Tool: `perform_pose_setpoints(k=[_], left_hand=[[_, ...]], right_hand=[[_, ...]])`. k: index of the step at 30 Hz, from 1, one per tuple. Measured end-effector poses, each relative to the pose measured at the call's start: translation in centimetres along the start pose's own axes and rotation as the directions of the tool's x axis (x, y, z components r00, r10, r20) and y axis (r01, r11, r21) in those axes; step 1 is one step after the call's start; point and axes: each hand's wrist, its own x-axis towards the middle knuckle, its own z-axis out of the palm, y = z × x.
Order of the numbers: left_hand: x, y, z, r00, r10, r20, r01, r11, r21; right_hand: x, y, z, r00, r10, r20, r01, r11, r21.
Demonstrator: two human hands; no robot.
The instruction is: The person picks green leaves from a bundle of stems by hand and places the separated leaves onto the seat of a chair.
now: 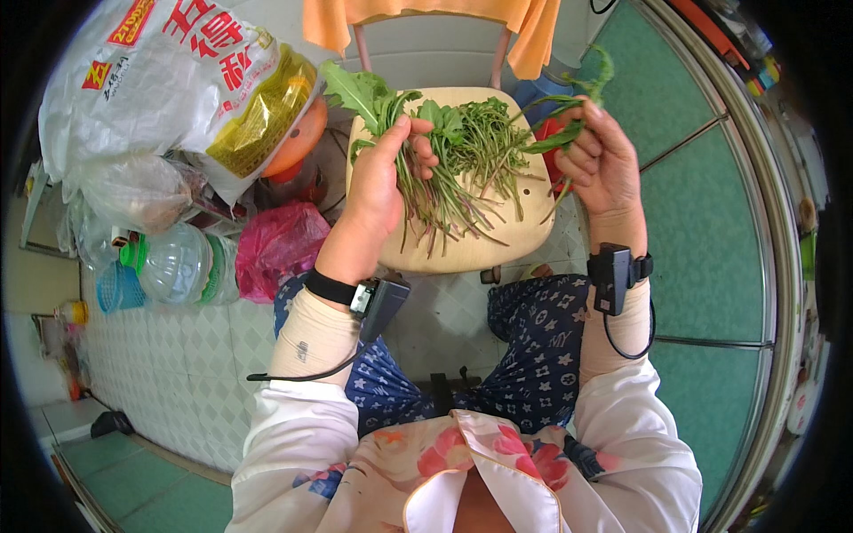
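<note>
My left hand (386, 166) is closed around a bunch of leafy greens (373, 100), with broad, jagged leaves above the thumb and thin purplish stems hanging below. Pinched between the thumb and fingers of my right hand (596, 150) are a few green stalks (563, 136), their curled tips rising past the fingertips. Between the hands, a heap of cut stems and leaves (490, 136) lies on the pale wooden seat of a chair (466, 256). The lower stems of the left bunch reach down over the seat.
An orange cloth (433, 8) drapes over the chair back. At left stand a large printed woven sack (166, 80), a pink plastic bag (283, 250), a clear bottle with a green cap (174, 263) and a blue basket (120, 286). Green cabinet panels (713, 246) line the right side.
</note>
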Motion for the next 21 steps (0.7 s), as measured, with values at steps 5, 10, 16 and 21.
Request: perform_pose_setpoints(k=[5,10,16,21], left_hand=[[-0.3,0.4,-0.1,0.999,-0.014,-0.038,0.013,1.0,-0.024],[-0.5,0.4,0.1,0.999,-0.044,0.03,0.045,0.998,-0.036],[-0.8,0.7,0.5,0.998,-0.052,0.047,0.053,0.998,-0.027],[-0.8,0.7,0.5,0.998,-0.054,0.042,0.055,0.998,-0.034]], right_hand=[[-0.3,-2.0,-2.3,0.993,-0.103,0.05,0.099,0.992,0.08],[-0.7,-2.5,-2.4,0.97,0.012,-0.242,-0.101,0.926,-0.362],[-0.7,-2.3,-2.1,0.927,0.109,-0.36,-0.283,0.833,-0.475],[-1.1,-3.0,-1.6,0.932,0.119,-0.343,-0.277,0.842,-0.462]])
